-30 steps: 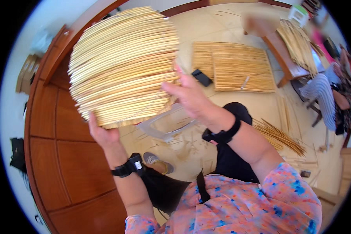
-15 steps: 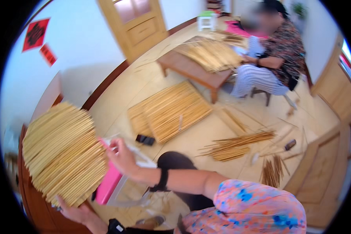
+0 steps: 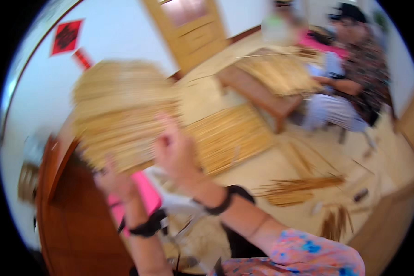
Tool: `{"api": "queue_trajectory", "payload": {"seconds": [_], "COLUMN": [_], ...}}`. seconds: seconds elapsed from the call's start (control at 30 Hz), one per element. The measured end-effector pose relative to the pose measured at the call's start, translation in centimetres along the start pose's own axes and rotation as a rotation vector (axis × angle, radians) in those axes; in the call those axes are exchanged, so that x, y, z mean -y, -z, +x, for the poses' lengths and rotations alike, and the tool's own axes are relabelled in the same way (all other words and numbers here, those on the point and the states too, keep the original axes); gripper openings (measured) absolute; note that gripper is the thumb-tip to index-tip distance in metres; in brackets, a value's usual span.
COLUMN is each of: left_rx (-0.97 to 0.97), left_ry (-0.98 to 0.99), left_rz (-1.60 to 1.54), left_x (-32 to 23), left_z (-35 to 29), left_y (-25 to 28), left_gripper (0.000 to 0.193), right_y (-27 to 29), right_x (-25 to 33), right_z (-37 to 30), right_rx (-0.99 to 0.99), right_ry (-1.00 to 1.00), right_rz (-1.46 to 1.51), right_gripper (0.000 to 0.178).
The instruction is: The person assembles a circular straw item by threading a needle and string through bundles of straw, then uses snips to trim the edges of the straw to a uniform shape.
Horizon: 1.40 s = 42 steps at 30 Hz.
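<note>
A roundish mat of pale straw-like stalks is raised in front of me at the left, blurred by motion. My left hand grips its lower edge, fingers closed around it. In front of the mat's right edge is my right hand, its fingers curled together. Motion blur hides what they pinch, if anything. Below the mat, a pink stool seat shows in part behind my left forearm.
A stalk panel lies on the floor ahead, with loose stalks to its right. At a low wooden table a seated person handles another stalk mat. Red-brown wooden furniture stands at lower left.
The mat has been lifted up and to the right, with both hands moving along with it. My view has turned a little leftward.
</note>
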<state>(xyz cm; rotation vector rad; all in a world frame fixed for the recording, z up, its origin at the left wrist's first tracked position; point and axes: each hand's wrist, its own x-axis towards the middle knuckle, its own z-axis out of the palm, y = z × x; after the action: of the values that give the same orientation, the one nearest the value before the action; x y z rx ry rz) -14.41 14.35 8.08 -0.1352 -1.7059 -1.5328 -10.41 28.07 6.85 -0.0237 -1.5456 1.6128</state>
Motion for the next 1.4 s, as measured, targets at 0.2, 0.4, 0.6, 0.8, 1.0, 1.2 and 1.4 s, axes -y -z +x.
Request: {"api": "queue_trajectory", "payload": {"seconds": [0.2, 0.4, 0.6, 0.8, 1.0, 1.2, 1.4], "left_rx": [0.178, 0.209, 0.15, 0.136, 0.12, 0.036, 0.128], "left_ry": [-0.079, 0.01, 0.053, 0.109, 0.138, 0.045, -0.887], "left_rz": [-0.302, -0.348, -0.45, -0.54, -0.562, -0.308, 0.583], "left_x": [0.0, 1.4, 1.2, 1.2, 1.1, 1.5, 7.5], "left_z": [-1.3, -2.9, -3.3, -3.0, -2.5, -2.4, -1.3], "left_y": [-1.2, -1.3, -1.2, -0.2, 1.6, 0.1, 5.0], "left_gripper": [0.028, 0.035, 0.039, 0.04, 0.039, 0.042, 0.039], "right_y": [0.4, 1.2, 2.2, 2.0, 0.2, 0.8, -1.4], "right_x": [-1.2, -4.0, -3.8, -2.8, -2.9, -4.1, -5.5], "right_z": [0.4, 1.3, 1.9, 1.4, -0.4, 0.5, -1.0], "right_rx": [0.083, 0.243, 0.277, 0.197, 0.233, 0.256, 0.212], "right_ry": [0.025, -0.106, -0.071, -0.038, 0.047, 0.037, -0.051], "right_rz": [-0.074, -0.235, -0.234, -0.127, -0.204, -0.281, -0.157], "right_gripper": [0.057, 0.057, 0.057, 0.057, 0.059, 0.064, 0.061]}}
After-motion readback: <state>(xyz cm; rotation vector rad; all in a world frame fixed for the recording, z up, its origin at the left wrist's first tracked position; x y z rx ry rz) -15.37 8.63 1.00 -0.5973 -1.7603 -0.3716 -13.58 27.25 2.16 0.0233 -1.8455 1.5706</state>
